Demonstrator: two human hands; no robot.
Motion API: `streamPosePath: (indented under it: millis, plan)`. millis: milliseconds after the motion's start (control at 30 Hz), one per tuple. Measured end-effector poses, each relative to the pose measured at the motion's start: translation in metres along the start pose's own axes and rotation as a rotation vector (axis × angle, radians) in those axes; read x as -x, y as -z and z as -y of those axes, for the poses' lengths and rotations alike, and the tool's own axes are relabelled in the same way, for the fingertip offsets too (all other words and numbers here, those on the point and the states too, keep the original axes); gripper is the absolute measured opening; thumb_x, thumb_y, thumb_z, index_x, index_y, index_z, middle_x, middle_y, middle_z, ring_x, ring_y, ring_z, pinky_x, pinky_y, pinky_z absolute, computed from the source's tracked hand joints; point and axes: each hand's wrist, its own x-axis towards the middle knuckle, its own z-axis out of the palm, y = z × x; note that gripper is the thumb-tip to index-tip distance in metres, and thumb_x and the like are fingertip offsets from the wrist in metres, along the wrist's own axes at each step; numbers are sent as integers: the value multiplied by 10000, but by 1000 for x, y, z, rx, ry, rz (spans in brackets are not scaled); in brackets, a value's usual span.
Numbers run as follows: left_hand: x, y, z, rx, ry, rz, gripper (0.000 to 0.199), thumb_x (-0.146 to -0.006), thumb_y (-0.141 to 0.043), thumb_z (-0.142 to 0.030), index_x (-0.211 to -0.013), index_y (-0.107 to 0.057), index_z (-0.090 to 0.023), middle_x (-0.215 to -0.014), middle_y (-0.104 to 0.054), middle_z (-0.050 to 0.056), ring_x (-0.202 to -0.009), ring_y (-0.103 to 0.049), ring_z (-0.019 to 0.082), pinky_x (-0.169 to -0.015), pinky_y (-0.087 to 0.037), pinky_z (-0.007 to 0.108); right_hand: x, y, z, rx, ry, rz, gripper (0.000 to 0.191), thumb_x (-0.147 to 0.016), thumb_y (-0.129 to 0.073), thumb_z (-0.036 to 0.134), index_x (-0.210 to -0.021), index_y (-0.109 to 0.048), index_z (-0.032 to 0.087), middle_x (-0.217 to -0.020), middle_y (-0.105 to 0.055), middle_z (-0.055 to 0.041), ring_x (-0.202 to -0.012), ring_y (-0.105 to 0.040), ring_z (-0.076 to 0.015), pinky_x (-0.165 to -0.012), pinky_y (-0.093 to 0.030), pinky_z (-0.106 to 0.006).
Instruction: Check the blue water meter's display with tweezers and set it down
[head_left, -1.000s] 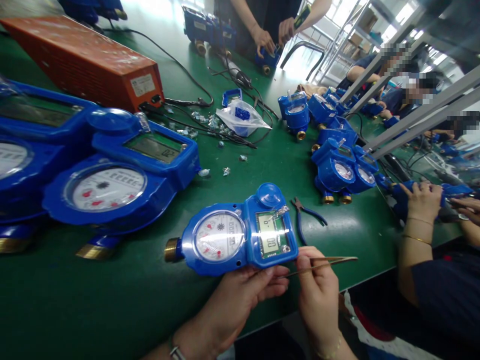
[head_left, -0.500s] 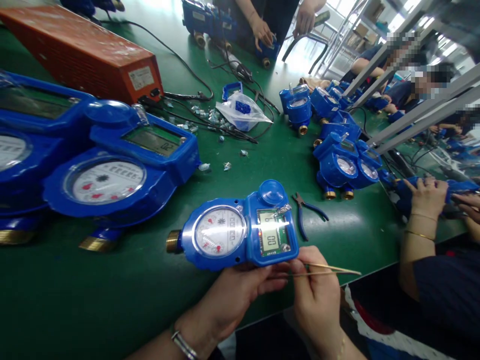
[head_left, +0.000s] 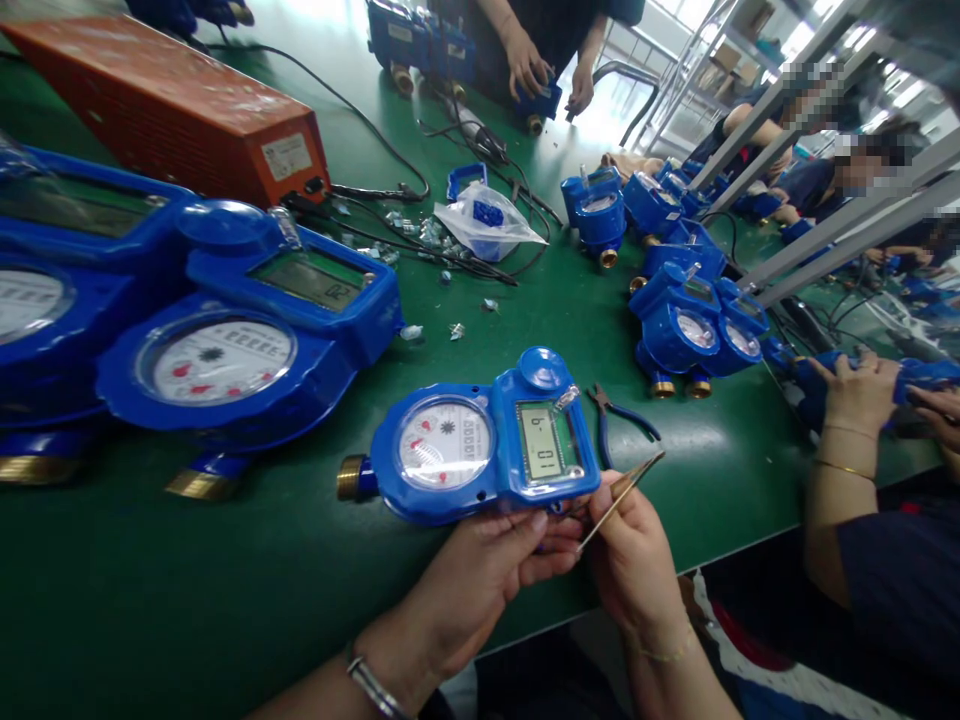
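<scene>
A blue water meter point(head_left: 435, 450) lies on the green table in front of me, its round dial at left and its lit digital display facing up. My left hand point(head_left: 487, 565) is at the meter's near edge, thumb and fingers closed together; whatever they pinch is too small to make out. My right hand point(head_left: 634, 545) grips a pair of gold-coloured tweezers point(head_left: 628, 480), one end by my left fingertips and the other pointing up to the right. Small pliers with blue handles point(head_left: 631, 418) rest just beyond the meter's right end.
Larger in view at left stand more blue meters point(head_left: 225, 360), before an orange box point(head_left: 225, 130) with cables. A clear plastic bag point(head_left: 491, 225) and scattered small seals lie behind. Several meters point(head_left: 686, 320) stand at right. Co-workers' hands point(head_left: 855, 400) are at the right and far side.
The tweezers have swung from nearly level to slanting up to the right. My right hand has risen slightly. The meter's display digits differ. Across the table, a co-worker's hand has lowered beside a meter.
</scene>
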Motion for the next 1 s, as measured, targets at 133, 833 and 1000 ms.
streamPosePath:
  millis: [133,833,1000]
  plan:
    - [0,-1,-1,39,36,-31,210,-804,-661,-227,-949,-695,-80,-934,-716,137,-821,-661,189,-793,-536,302,5,5,1,136,95,-35,191,-879,-558,345,-787,-605,184,-760,-562,-4,-717,-520,-135,-688,-415,-272]
    - [12,7,3,-86,-11,29,403,-709,-746,-446,-939,-679,-121,-879,-663,87,-776,-578,164,-686,-420,267,6,-3,23,186,476,239,132,-897,-524,314,-852,-616,230,-1298,-567,-51,-1370,-293,-244,-1097,-261,-474]
    - [35,19,5,-119,28,-66,510,-612,-756,-586,-876,-668,-160,-750,-580,18,-620,-454,96,-563,-324,209,26,-6,19,469,635,259,129,-904,-510,326,-885,-613,252,-1261,-601,-26,-1328,-372,-240,-1042,-344,-433]
